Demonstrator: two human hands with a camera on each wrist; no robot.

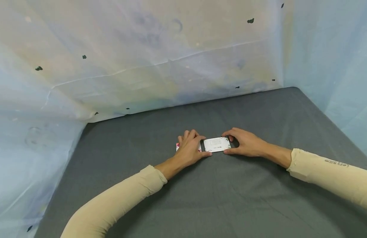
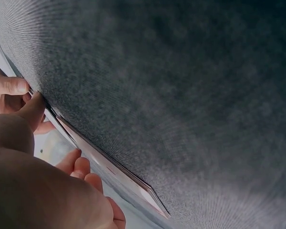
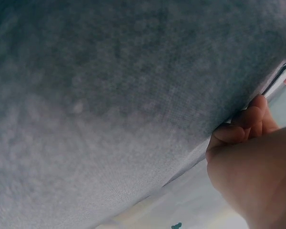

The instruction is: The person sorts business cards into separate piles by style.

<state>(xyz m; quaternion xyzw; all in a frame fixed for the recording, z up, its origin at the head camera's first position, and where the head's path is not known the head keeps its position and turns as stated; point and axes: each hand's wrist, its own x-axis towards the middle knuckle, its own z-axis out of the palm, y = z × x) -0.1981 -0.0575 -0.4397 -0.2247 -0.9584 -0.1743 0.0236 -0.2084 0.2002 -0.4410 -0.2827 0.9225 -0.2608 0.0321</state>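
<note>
A white card (image 1: pixel 217 144) with printed text and floral corners lies flat on the grey cloth. My left hand (image 1: pixel 202 146) has its fingers curled over the card's left end, with the thumb at the near corner. A second card edge (image 1: pixel 178 147) with a pink corner peeks out from under that hand. My right hand (image 1: pixel 230 143) pinches the card's right end between forefinger and thumb. The left wrist view shows the thin stack of cards (image 2: pixel 109 167) edge-on between my left thumb (image 2: pixel 33 109) and fingers. In the right wrist view, my right hand's fingers (image 3: pixel 248 129) curl beside the card edge (image 3: pixel 278 78).
The grey cloth (image 1: pixel 231 198) covers the whole table. A pale plastic sheet (image 1: pixel 142 66) with dark specks walls the back and both sides. Both forearms wear cream sleeves (image 1: pixel 118 201).
</note>
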